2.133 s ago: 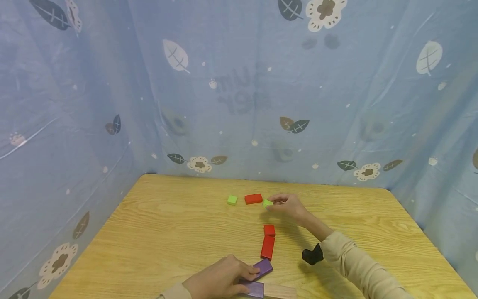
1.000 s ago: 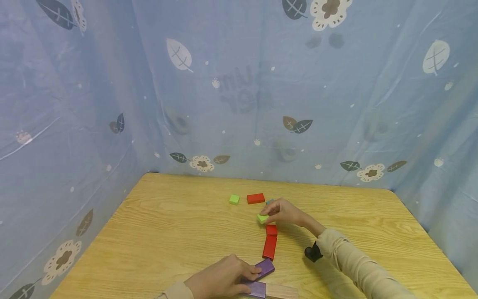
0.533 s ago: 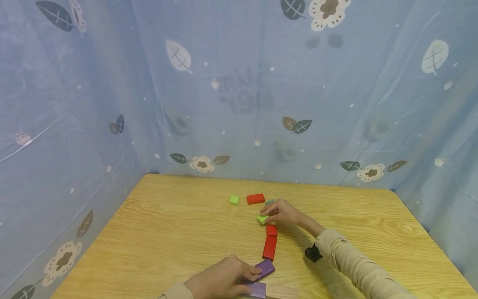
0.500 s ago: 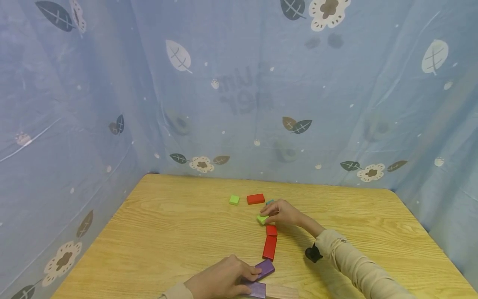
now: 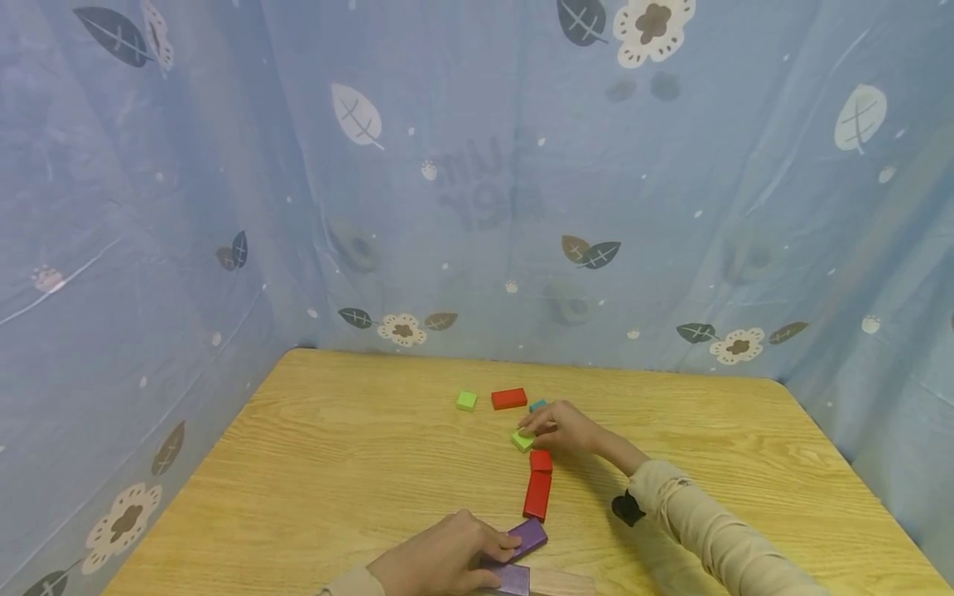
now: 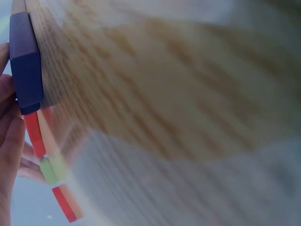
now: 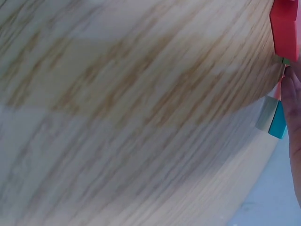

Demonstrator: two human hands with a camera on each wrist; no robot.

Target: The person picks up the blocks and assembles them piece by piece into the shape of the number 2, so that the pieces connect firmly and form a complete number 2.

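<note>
My right hand (image 5: pixel 565 426) pinches a small lime-green block (image 5: pixel 522 439) on the table, at the far end of a bent row. Nearer me in that row lie a short red block (image 5: pixel 541 462) and a longer red block (image 5: pixel 537 495). My left hand (image 5: pixel 445 553) holds its fingers against a purple block (image 5: pixel 529 538), with its thumb at a second purple block (image 5: pixel 513 579). A pale wooden block (image 5: pixel 562 583) adjoins that one. In the left wrist view, fingertips touch the side of a purple block (image 6: pixel 26 66). The right wrist view shows only part of the right hand (image 7: pixel 294 108).
Behind the right hand lie a teal block (image 5: pixel 537 406), a red block (image 5: pixel 509 399) and another lime-green block (image 5: pixel 466 401). The wood-grain table (image 5: pixel 335 463) meets a blue patterned curtain (image 5: pixel 477 207) at the back and sides. A black object (image 5: pixel 628 507) shows below the right sleeve.
Since about two seconds ago, my right hand has brought the lime-green block nearer, beside the short red block. The teal block has come into view. My left hand has stayed in place.
</note>
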